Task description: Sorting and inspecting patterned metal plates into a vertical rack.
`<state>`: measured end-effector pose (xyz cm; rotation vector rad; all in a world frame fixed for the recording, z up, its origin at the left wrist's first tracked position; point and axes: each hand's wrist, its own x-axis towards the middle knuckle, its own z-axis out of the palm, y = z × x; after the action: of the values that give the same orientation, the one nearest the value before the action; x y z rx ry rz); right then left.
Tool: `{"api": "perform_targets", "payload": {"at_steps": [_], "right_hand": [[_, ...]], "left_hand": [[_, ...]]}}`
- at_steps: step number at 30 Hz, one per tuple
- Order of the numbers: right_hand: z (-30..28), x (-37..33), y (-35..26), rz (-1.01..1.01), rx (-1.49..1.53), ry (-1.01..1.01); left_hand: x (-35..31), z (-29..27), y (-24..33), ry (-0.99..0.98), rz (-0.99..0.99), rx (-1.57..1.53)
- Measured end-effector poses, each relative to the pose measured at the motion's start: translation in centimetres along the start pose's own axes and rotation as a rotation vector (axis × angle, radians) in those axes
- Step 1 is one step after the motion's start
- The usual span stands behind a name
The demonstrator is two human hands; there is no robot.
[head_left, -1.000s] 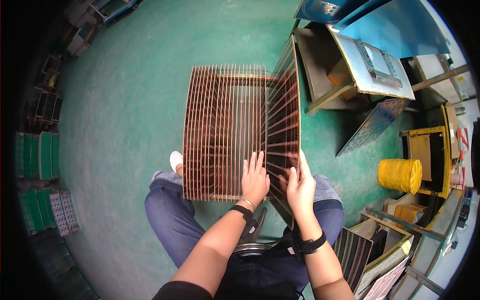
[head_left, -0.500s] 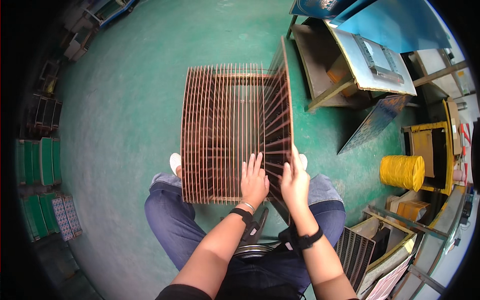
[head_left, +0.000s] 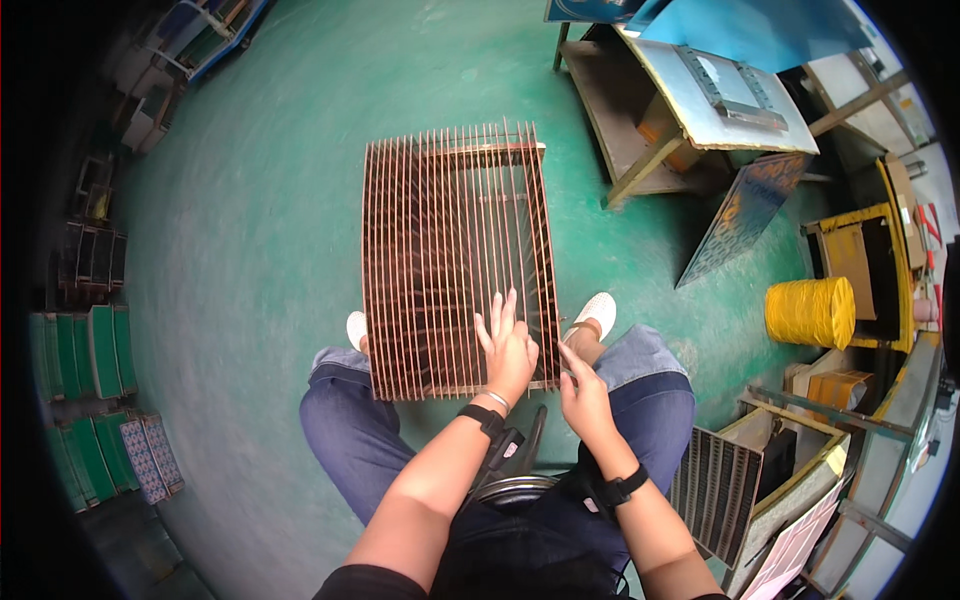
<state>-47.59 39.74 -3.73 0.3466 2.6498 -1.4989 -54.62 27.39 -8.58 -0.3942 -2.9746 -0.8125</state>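
"What can't you make out?"

"The room's edges; a dark, rounded border swallows them. The green floor [head_left: 230, 250] is plain enough, with paler patches."

"And the desk [head_left: 690, 115]?"

"Upper right, with a metal frame [head_left: 745, 112] on top. The blue sheets [head_left: 760, 35] beyond it are cut off above."

"Where are the panels [head_left: 420, 270]?"

"Right in front of me, upright in a rack [head_left: 541, 150], thin edges up. They cover most of it, and what it stands on is hidden."

"That yellow drum [head_left: 810, 312]?"

"Over on my right, well apart from the panels."

"Your fingers?"

"My left hand [head_left: 510, 355] is spread over the panel edges, near right. My right hand [head_left: 585, 400] is loosely open just beside the outermost panel; whether it touches, I can't tell."

"Smallest?"

"My left shoe [head_left: 356, 326], mostly behind the panels."
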Motion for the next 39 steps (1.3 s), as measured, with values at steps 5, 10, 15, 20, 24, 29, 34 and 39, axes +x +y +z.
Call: {"api": "perform_targets", "payload": {"at_steps": [5, 10, 15, 20, 24, 29, 34, 39], "right_hand": [[-3.0, -2.8, -0.8, -0.003, 0.034, -0.046], [-8.1, -4.8, -1.1, 0.066, 0.343, -0.026], [-11.0, -7.9, -2.0, 0.114, 1.071, -0.155], [-13.2, -12.5, -3.2, 0.097, 1.32, -0.085], [-15.2, -15.6, -3.1, 0.139, 1.314, -0.014], [-17.7, -19.0, -3.4, 0.069, 1.308, 0.006], [-18.2, -20.7, -3.7, 0.004, 1.318, 0.108], [-17.1, -21.2, -3.7, -0.143, 1.368, 0.211]], "left_hand": [[1.3, -12.6, 5.2, 0.022, -0.065, -0.575], [-1.6, -28.0, 5.9, 0.106, -0.092, -0.988], [-7.1, -31.1, 2.8, 0.208, -0.183, -1.421], [-11.1, -28.9, 4.4, 0.168, -0.272, -1.559], [-12.9, -27.3, 5.2, 0.054, -0.253, -1.635], [-14.2, -26.0, 6.1, -0.134, -0.127, -1.756], [-15.3, -26.2, 7.6, -0.072, -0.213, -1.699], [-16.6, -26.2, 8.3, -0.098, -0.228, -2.098]]}}
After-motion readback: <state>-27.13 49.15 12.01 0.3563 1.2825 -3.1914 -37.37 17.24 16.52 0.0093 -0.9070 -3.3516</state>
